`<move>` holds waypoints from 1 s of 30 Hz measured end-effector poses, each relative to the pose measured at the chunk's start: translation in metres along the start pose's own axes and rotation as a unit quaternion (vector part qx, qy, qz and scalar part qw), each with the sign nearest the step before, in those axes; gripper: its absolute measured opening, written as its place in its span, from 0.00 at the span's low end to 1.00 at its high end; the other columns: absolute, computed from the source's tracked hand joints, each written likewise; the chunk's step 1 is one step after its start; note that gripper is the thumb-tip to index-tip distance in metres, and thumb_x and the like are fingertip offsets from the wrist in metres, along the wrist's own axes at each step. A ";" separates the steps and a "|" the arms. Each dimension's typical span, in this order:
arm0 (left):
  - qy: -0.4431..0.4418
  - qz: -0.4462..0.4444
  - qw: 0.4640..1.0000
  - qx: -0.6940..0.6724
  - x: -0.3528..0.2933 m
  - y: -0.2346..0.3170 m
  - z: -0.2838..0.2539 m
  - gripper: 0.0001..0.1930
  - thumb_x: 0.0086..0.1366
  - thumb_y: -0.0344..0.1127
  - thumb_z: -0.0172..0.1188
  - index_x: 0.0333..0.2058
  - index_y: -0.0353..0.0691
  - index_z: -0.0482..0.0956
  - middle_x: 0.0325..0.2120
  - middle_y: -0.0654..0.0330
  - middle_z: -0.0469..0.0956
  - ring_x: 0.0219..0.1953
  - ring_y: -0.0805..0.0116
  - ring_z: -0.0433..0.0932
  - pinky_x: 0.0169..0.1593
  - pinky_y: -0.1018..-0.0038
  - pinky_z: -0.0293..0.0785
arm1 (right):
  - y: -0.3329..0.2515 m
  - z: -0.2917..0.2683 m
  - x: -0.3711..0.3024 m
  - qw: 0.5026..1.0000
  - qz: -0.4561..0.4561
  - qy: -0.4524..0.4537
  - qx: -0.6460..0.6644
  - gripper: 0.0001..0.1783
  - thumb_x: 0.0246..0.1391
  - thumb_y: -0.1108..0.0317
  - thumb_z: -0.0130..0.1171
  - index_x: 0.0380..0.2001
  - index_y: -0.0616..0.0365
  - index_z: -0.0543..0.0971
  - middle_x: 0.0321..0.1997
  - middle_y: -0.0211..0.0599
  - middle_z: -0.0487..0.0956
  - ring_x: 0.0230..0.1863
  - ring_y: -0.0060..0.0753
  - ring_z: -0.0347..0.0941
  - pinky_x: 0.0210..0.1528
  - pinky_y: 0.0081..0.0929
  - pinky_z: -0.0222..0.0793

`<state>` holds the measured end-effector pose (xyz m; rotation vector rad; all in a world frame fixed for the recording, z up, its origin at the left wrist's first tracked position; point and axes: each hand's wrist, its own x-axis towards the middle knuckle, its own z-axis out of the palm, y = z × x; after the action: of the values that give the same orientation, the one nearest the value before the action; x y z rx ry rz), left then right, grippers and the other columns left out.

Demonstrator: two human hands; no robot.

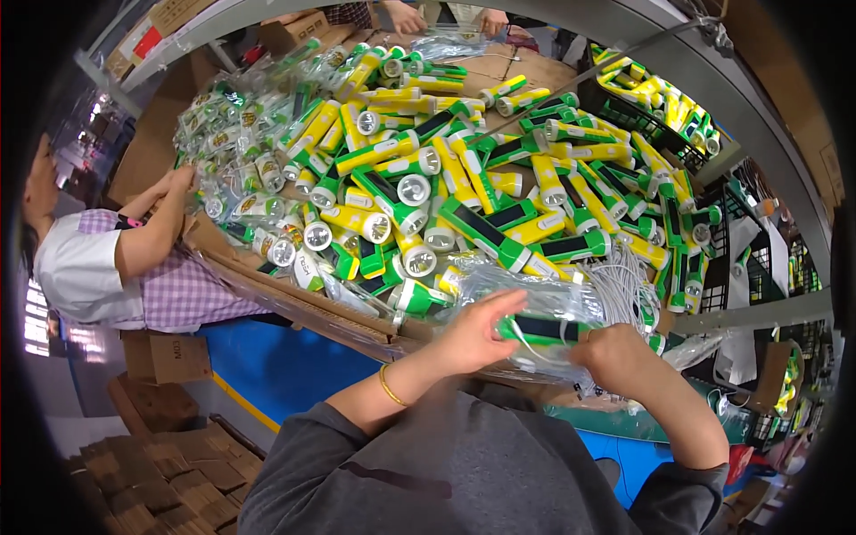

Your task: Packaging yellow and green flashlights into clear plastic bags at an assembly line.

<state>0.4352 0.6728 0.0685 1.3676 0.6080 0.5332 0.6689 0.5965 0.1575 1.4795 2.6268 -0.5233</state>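
Note:
Between my hands, at the near edge of a crowded table, is a green flashlight [551, 330] with a dark panel along its side. My left hand [481, 332] closes its thumb and fingers on the left end, where a thin white cable [528, 349] loops down. At the other end my right hand [617, 358] is curled into a fist; its fingertips are turned away, and what they hold is hidden. Clear plastic bags [508, 282] lie just beyond and under the flashlight. To their right sits a bundle of white cables [620, 287].
Loose yellow-and-green flashlights [486, 227] cover the table, with bagged ones [236, 134] heaped at the left. A black crate [646, 125] of flashlights stands far right. Metal shelf bars frame the table. A co-worker [98, 259] works at the left; another person's hands [406, 18] show at the far side.

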 end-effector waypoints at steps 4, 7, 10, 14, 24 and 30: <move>-0.032 0.008 0.980 0.199 -0.002 0.012 -0.011 0.36 0.52 0.18 0.61 0.62 0.36 0.63 0.61 0.56 0.63 0.62 0.65 0.66 0.40 0.83 0.75 | -0.001 -0.012 -0.003 0.937 0.122 0.321 -0.060 0.09 0.42 0.81 0.58 0.30 0.58 0.77 0.22 0.35 0.72 0.21 0.36 0.75 0.21 0.31 0.71; -0.007 0.037 0.988 0.147 -0.005 -0.027 -0.016 0.37 0.51 0.21 0.63 0.62 0.32 0.62 0.59 0.53 0.65 0.62 0.62 0.66 0.53 0.74 0.71 | 0.010 -0.023 0.024 0.818 0.100 0.452 0.343 0.08 0.55 0.77 0.59 0.40 0.61 0.76 0.34 0.32 0.78 0.27 0.20 0.77 0.26 0.21 0.74; -0.005 -0.037 0.999 0.010 0.000 0.002 -0.008 0.38 0.49 0.22 0.65 0.60 0.26 0.61 0.57 0.50 0.67 0.62 0.59 0.66 0.62 0.66 0.64 | -0.006 -0.011 0.060 0.591 -0.073 0.468 0.653 0.09 0.58 0.75 0.56 0.43 0.59 0.75 0.32 0.31 0.77 0.27 0.20 0.75 0.31 0.20 0.73; -0.041 -0.037 0.998 0.017 0.005 -0.011 -0.028 0.33 0.48 0.16 0.63 0.56 0.26 0.67 0.53 0.53 0.71 0.58 0.59 0.69 0.49 0.72 0.74 | 0.007 0.072 0.076 0.672 -0.009 0.207 0.711 0.05 0.59 0.68 0.57 0.33 0.59 0.76 0.23 0.30 0.77 0.24 0.21 0.76 0.26 0.21 0.71; 0.024 -0.045 0.999 0.016 -0.004 0.005 -0.005 0.37 0.49 0.13 0.57 0.61 0.24 0.60 0.59 0.49 0.65 0.62 0.56 0.65 0.48 0.75 0.74 | -0.009 0.064 0.036 0.986 0.112 -0.027 -0.125 0.03 0.38 0.67 0.62 0.19 0.50 0.82 0.21 0.32 0.80 0.24 0.37 0.78 0.24 0.37 0.70; -0.002 -0.008 0.996 0.087 0.000 0.013 -0.016 0.34 0.51 0.14 0.59 0.60 0.30 0.64 0.59 0.54 0.64 0.62 0.59 0.66 0.40 0.81 0.77 | -0.005 0.055 0.002 0.972 -0.060 0.129 -0.190 0.04 0.39 0.70 0.59 0.16 0.53 0.81 0.32 0.34 0.79 0.29 0.34 0.78 0.27 0.35 0.74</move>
<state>0.4239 0.6860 0.0798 1.5265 0.6737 0.4728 0.6582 0.5771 0.1068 1.3488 2.8078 0.1758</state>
